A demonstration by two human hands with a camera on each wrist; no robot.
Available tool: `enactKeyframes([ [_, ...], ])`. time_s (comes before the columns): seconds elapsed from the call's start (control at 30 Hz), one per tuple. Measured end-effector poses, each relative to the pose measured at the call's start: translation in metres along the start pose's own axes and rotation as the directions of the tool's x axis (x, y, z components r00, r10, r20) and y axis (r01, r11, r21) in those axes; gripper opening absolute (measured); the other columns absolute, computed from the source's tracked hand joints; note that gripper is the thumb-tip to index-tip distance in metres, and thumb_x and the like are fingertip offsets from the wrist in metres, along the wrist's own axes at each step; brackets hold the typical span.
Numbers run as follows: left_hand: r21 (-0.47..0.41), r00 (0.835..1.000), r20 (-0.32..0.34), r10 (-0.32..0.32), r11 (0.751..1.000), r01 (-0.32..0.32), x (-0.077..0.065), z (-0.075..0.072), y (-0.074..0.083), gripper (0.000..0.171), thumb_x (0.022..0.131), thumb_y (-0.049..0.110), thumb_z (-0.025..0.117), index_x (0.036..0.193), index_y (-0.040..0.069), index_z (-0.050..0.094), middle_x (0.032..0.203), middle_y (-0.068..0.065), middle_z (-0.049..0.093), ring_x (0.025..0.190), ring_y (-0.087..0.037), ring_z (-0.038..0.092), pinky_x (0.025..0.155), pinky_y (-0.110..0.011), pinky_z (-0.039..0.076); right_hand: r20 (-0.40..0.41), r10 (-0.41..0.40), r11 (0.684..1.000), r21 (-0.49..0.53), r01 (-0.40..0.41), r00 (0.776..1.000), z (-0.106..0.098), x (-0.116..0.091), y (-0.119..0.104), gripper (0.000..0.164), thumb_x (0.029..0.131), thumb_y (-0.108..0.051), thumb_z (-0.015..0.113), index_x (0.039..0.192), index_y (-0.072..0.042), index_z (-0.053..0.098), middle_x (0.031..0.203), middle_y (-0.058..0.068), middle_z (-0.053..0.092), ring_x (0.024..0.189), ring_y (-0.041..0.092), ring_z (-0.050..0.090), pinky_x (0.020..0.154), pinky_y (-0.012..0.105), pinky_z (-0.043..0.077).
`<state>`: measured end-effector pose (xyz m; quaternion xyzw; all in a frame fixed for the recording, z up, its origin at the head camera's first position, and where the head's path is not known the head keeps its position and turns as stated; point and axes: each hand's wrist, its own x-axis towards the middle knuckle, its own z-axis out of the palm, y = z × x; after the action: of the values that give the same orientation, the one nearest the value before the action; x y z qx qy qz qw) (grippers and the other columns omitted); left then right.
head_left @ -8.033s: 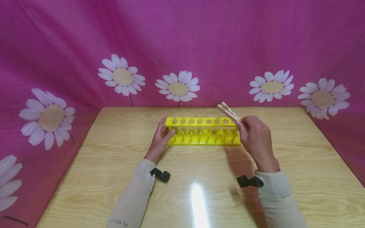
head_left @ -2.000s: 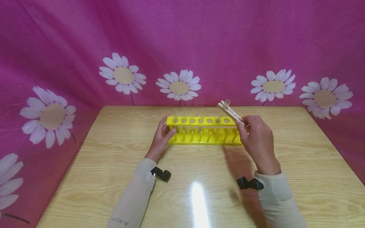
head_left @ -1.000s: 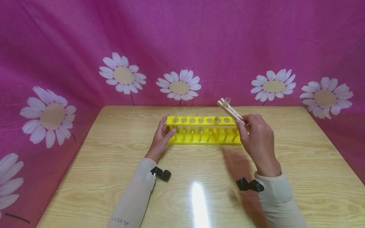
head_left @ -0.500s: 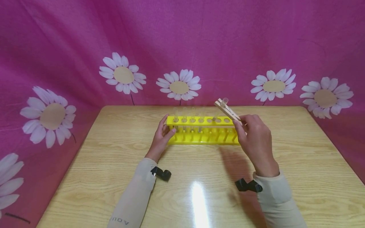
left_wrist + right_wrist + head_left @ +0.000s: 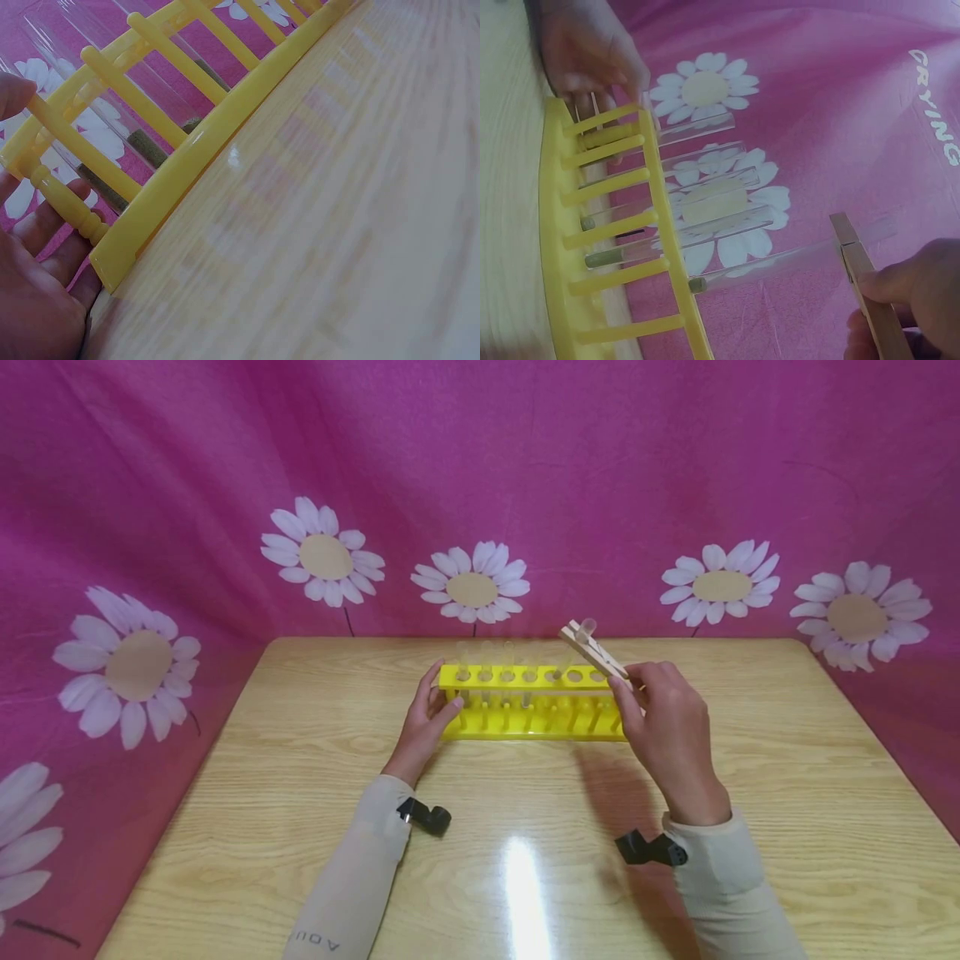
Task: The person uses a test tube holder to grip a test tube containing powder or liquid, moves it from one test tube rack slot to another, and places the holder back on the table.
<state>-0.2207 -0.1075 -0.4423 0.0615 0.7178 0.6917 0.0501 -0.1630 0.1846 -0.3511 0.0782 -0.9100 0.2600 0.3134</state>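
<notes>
My left hand (image 5: pixel 420 727) grips the left end of a yellow test tube rack (image 5: pixel 525 734), thumb in front and fingers behind. Several clear test tubes (image 5: pixel 731 225) stand in the rack's left holes; greenish-brown matter (image 5: pixel 146 148) shows at their bottoms. In my right hand (image 5: pixel 671 739) is a wooden test tube holder (image 5: pixel 600 656), pinched between thumb and fingers. Its tip clasps another test tube (image 5: pixel 787 260) near the mouth. That tube leans, its dark-filled bottom at the top plate, by the hole just right of the standing tubes. Whether it has entered the hole, I cannot tell.
The rack stands on a glossy wood-patterned table (image 5: pixel 375 877). Behind the table hangs a magenta cloth (image 5: pixel 585 485) with white daisies. Black wrist cameras (image 5: pixel 427 818) sit on both sleeves. To the right of the raised tube, holes show in the rack's top plate.
The wooden holder has taken hold of a test tube and raised it out of its hole. Tube and right hand have since shifted left by one hole. The left hand stays on the rack.
</notes>
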Motion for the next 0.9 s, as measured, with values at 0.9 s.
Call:
enactKeyframes([
  [0.9,-0.005,0.998,-0.046,0.032,0.999,-0.032,0.012,0.000,-0.025,0.068,0.095,0.029,0.061,0.151,0.042,0.024,0.141,0.001,0.049,0.138,-0.023,0.035,0.111,-0.040,0.032,0.089,0.058,0.997,-0.046,-0.054,0.994,0.011,-0.004,0.000,0.027,0.092,-0.021,0.067,0.102,0.004,0.066,0.084,0.013,0.056,0.070,0.026,0.048,0.061,0.037,0.043],
])
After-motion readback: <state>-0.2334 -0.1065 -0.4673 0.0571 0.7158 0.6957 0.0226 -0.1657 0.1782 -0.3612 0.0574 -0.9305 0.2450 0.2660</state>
